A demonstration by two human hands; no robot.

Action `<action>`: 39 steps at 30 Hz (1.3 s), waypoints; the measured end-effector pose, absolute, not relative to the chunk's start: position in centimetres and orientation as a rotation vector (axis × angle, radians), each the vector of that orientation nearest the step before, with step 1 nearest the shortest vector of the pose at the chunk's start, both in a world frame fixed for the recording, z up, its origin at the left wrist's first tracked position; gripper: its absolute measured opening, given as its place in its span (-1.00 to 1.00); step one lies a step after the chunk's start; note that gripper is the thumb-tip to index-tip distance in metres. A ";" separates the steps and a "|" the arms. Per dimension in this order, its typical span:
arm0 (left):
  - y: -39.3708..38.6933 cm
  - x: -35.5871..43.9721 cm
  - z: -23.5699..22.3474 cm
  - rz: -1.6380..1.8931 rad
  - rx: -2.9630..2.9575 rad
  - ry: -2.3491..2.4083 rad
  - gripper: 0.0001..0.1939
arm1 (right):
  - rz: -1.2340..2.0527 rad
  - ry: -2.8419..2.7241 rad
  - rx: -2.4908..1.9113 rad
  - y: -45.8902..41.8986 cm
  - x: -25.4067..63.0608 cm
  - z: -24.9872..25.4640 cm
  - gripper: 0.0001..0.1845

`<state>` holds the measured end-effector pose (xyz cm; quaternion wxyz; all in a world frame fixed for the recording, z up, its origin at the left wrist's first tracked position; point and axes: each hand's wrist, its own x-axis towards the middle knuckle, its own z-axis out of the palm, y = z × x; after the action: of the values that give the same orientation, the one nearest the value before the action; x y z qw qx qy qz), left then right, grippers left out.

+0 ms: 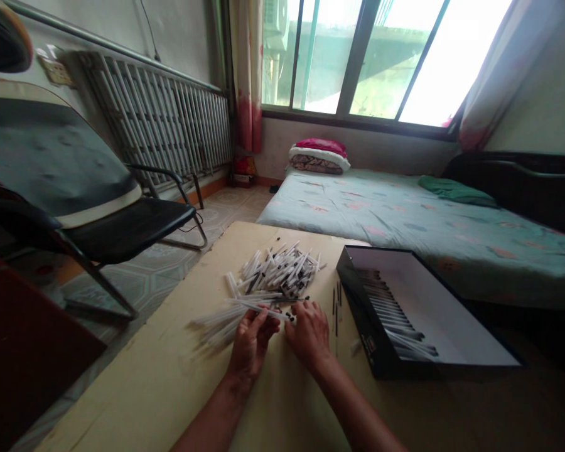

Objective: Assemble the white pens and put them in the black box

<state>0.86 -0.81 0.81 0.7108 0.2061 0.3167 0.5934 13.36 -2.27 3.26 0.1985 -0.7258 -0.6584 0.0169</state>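
My left hand (250, 344) grips a bundle of clear plastic pen barrels (221, 323) with black tips, which stick out to both sides of it. My right hand (308, 334) lies just to its right, with curled fingertips at the black ends of those barrels. Whether it holds them is hidden. Behind both hands, a loose heap of similar pens (280, 273) lies on a cream board table (169, 395). A few thin black rods (336, 311) lie right of my right hand, beside an open black box (362, 314) holding neat rows of pens (386, 304).
A black folding chair (89, 213) stands left of the table, with a radiator (155, 119) behind it. A bed (405, 232) with a pale teal sheet lies beyond the box, below a bright window (358, 56).
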 end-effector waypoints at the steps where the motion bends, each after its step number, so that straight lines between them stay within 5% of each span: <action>1: -0.8 0.8 0.7 1.320 0.454 0.709 -0.78 | 0.072 -1.846 -2.060 -1.9 13.3 3.5 -0.89; 13: -0.4 0.7 0.6 1.323 0.423 0.731 -0.78 | 0.364 -1.811 -1.994 0.3 14.8 2.8 -0.91; 23: -0.8 1.1 0.9 1.317 0.525 0.771 -0.75 | 0.970 -0.984 -1.226 -4.0 15.4 1.0 -0.79; 39: -1.0 1.5 0.8 1.291 0.696 0.807 -0.77 | 0.937 -0.944 -1.196 -5.1 14.3 -0.1 -0.76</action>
<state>1.55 -1.04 0.78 0.6696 0.3088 0.3582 0.5727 14.27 -5.14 -0.08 0.6259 -0.5216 -0.4116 0.4084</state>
